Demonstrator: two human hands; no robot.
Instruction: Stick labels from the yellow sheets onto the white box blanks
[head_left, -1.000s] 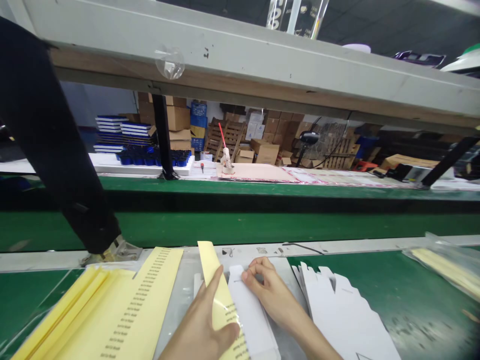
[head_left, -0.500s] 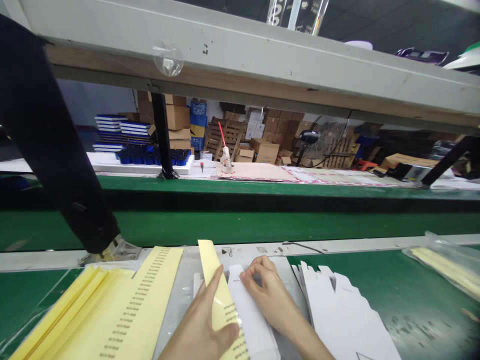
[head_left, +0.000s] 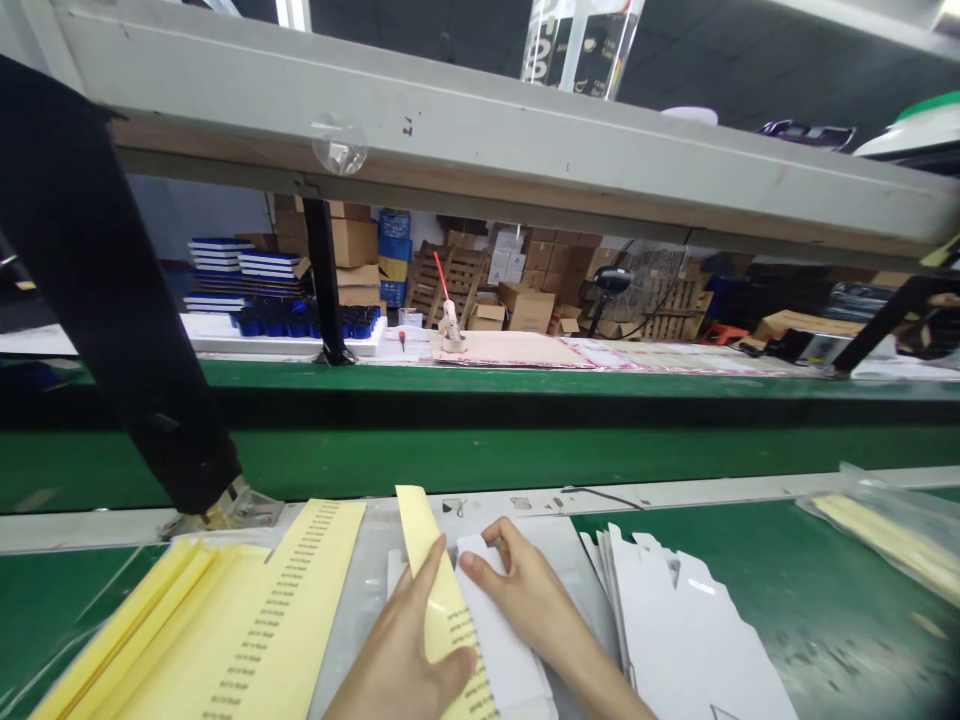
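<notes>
The left hand (head_left: 397, 645) is pressing a yellow printed label strip (head_left: 433, 600) down on the work surface, thumb and fingers apart around it, not clamped, while the right hand (head_left: 529, 590) is curling its fingers (head_left: 499, 535) together over the top end of a white die-cut card (head_left: 502, 640), steadying it just beside the strip — stacked yellow label sheets (head_left: 225, 625) and white card blanks (head_left: 694, 630) are sitting either side on the green counter (head_left: 840, 590), within easy reach.
</notes>
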